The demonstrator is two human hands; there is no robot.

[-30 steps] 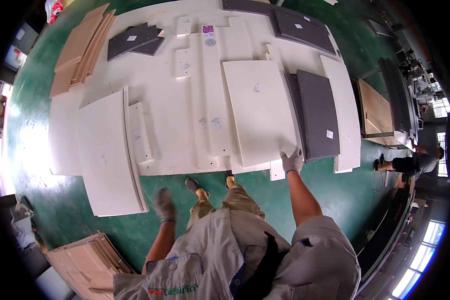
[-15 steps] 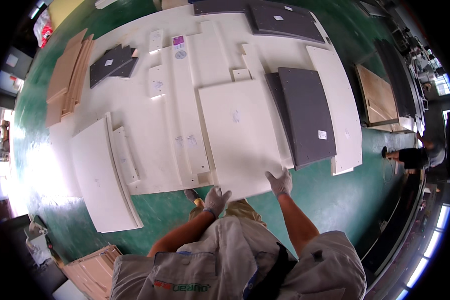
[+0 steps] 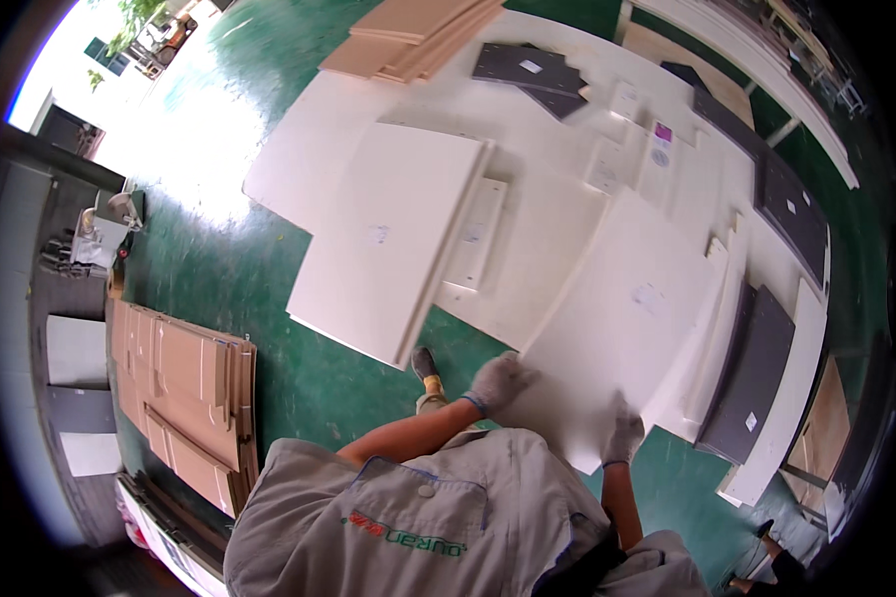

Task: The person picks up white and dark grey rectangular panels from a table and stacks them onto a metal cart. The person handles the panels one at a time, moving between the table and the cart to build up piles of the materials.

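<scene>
A large white panel (image 3: 632, 308) is held at its near end, jutting past the edge of the pale work surface (image 3: 299, 169). Its left edge is gripped by the gloved left hand (image 3: 504, 383), fingers partly curled; its right edge is gripped by the right hand (image 3: 624, 430) (the fingers are blurred). Dark grey panels (image 3: 752, 373) are laid to its right, and stacked white panels (image 3: 393, 234) to its left. Farther off, tan boards (image 3: 413, 40) are piled; a brown stack (image 3: 189, 383) is set on the green floor (image 3: 319, 388).
</scene>
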